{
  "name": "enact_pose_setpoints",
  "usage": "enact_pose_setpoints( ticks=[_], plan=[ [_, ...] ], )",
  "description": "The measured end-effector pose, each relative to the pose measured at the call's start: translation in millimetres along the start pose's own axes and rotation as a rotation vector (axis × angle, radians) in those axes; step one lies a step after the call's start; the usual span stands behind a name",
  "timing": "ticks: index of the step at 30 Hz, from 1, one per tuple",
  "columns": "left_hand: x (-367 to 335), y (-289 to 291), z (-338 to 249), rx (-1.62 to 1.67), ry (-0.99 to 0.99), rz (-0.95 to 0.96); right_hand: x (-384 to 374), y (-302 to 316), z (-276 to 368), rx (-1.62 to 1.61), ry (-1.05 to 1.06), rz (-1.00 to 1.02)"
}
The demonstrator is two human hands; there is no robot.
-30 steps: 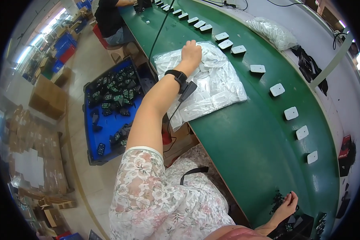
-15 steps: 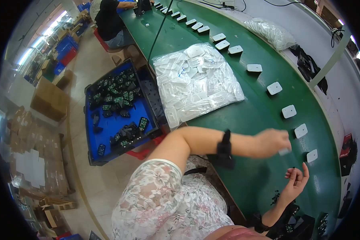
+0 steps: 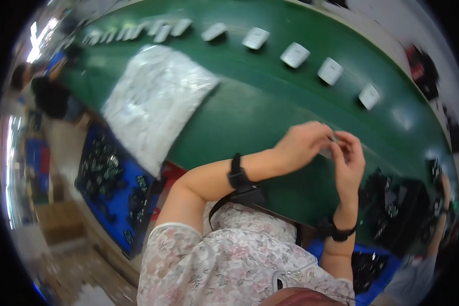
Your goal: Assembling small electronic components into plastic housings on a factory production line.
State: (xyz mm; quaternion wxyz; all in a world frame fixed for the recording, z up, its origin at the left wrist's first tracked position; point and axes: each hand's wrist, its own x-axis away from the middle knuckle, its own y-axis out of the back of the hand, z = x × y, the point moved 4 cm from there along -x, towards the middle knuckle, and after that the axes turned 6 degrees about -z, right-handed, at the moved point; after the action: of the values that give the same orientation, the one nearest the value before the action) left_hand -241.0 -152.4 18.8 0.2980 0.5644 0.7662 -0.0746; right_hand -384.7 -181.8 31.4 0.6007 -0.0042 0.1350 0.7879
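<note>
My left hand (image 3: 305, 144) and my right hand (image 3: 350, 155) meet above the green table (image 3: 239, 117), their fingertips pinched close together. A small pale, see-through piece (image 3: 325, 151) shows below the left fingertips, partly hidden by the fingers. Whether the right fingers also grip it, or something tiny and dark, is blurred. Beyond my hands stand white box-shaped units (image 3: 330, 71) in a curving row along the table. To the left lies a large clear bag of white plastic pieces (image 3: 155, 97).
A blue tray (image 3: 140, 206) of black-and-green parts stands left, below table height. Loose black parts (image 3: 387, 199) lie right of my hands. A co-worker's arm (image 3: 440, 219) reaches in at the far right; another person (image 3: 53, 97) sits far left.
My view has swung to the right. My left hand has come together with my right hand, which was apart with a tiny dark piece at its fingers. The pale piece is now between them.
</note>
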Motion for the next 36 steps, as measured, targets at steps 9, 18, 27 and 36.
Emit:
enact_pose_setpoints(
  ticks=[9,18,27,36],
  plan=[
    [0.9,-1.6,-2.9,0.251,0.492,0.100,-1.5,9.5,4.5,0.107,0.047,-0.031],
    [7.3,-5.2,-2.2,0.254,0.481,0.147,0.7,11.5,2.6,0.000,0.023,-0.037],
    [7.7,-8.5,2.3,0.369,0.495,0.152,-1.6,13.4,0.8,0.130,0.076,-0.032],
    [6.2,-9.0,-6.8,0.278,0.344,0.086,-0.2,10.8,-7.2,0.014,-0.116,-0.043]
  ],
)
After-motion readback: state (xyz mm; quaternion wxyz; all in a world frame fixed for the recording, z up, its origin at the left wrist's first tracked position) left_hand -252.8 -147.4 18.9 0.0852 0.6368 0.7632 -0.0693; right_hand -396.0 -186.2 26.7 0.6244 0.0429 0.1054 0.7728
